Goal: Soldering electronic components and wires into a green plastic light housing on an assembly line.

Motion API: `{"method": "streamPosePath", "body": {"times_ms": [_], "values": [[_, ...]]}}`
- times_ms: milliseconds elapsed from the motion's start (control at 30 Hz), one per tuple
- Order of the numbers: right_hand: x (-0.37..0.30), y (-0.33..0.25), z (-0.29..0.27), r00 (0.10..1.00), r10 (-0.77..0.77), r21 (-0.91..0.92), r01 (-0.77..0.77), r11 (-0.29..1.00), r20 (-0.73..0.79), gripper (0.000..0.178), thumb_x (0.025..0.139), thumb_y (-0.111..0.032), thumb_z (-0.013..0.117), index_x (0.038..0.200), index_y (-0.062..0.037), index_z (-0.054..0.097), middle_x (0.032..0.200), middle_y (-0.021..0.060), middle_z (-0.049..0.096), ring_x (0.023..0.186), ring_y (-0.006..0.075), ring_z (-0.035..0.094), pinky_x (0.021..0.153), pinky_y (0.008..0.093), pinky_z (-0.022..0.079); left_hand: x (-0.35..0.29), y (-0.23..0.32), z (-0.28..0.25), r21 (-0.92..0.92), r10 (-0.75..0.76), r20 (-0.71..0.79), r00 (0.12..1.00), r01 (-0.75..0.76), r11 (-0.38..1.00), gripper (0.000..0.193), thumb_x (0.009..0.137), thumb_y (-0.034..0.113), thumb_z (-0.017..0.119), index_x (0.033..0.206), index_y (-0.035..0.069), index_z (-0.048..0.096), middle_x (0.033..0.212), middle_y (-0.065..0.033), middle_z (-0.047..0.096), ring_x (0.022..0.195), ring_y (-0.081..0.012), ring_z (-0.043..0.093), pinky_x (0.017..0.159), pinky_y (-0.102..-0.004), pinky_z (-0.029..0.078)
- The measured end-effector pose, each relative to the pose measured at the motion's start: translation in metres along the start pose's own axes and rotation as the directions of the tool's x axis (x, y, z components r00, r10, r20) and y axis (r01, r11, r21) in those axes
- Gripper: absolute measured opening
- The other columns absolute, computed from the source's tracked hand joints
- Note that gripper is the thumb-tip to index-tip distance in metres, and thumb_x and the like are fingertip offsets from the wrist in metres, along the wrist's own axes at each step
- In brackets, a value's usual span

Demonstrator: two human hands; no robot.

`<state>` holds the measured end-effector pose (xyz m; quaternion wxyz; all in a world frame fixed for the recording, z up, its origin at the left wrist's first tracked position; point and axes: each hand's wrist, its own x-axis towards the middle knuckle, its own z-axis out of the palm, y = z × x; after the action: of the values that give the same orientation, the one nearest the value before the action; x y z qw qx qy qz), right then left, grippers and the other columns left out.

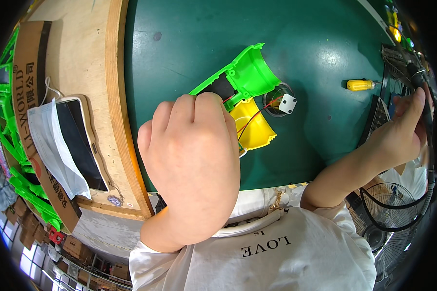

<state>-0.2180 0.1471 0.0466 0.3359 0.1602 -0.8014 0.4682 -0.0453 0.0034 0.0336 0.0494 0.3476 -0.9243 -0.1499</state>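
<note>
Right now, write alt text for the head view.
The left hand grips a green and yellow plastic shell with red wires on a dark green table. The right hand reaches a dark tool at the right edge, near a yellow-handled screwdriver.

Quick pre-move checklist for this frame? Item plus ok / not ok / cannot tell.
1. Left hand holding the green and yellow plastic housing on the green mat: ok.
2. Red and black wires run free to the small speaker, not pinched: cannot tell, the hand hides their near ends.
3. Right hand has hold of the dark tool at the right edge: ok.
4. Tool tip fitted: cannot tell, blurred at the rim.
5. Yellow-handled screwdriver lies apart from both hands: ok.
</note>
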Motion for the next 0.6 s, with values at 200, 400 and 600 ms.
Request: {"method": "streamPosePath", "body": {"times_ms": [200, 400, 600], "values": [[-0.010, -0.025, -0.020, 0.997, 0.075, 0.065, -0.075, 0.995, 0.005, 0.032, 0.092, -0.016, 0.054, 0.100, 0.0138, 0.063, 0.072, 0.0120, 0.060, 0.062, 0.0155, 0.056, 0.060, 0.0252, 0.048, -0.001, 0.000, 0.001, 0.008, 0.008, 0.000, 1.000, -0.008, 1.000, 0.009, 0.070, 0.004, 0.067, 0.076, 0.007, 0.061, 0.070, -0.0069, 0.058, 0.068, -0.0267, 0.054, 0.064, -0.0379, 0.039], [-0.041, -0.050, -0.024, 0.941, -0.163, 0.272, 0.080, 0.959, 0.298, 0.036, 0.090, -0.019, 0.046, 0.103, 0.0137, 0.053, 0.093, 0.0238, 0.060, 0.064, 0.0219, 0.061, 0.049, 0.0239, 0.052, -0.002, -0.002, 0.003, 0.043, 0.046, -0.046, 0.998, -0.044, 0.998, 0.011, 0.066, 0.008, 0.063, 0.065, 0.010, 0.052, 0.066, -0.0034, 0.052, 0.066, -0.0216, 0.053, 0.061, -0.0360, 0.038], [-0.048, -0.055, -0.010, 0.872, -0.191, 0.361, 0.018, 0.932, 0.451, 0.034, 0.086, -0.021, 0.053, 0.097, 0.0112, 0.057, 0.091, 0.0197, 0.060, 0.065, 0.0187, 0.058, 0.053, 0.0237, 0.047, -0.003, -0.003, 0.000, 0.004, 0.028, -0.023, 0.999, -0.028, 1.000, 0.009, 0.068, 0.007, 0.065, 0.072, 0.009, 0.057, 0.069, -0.0043, 0.055, 0.068, -0.0235, 0.053, 0.063, -0.0365, 0.038]]}}
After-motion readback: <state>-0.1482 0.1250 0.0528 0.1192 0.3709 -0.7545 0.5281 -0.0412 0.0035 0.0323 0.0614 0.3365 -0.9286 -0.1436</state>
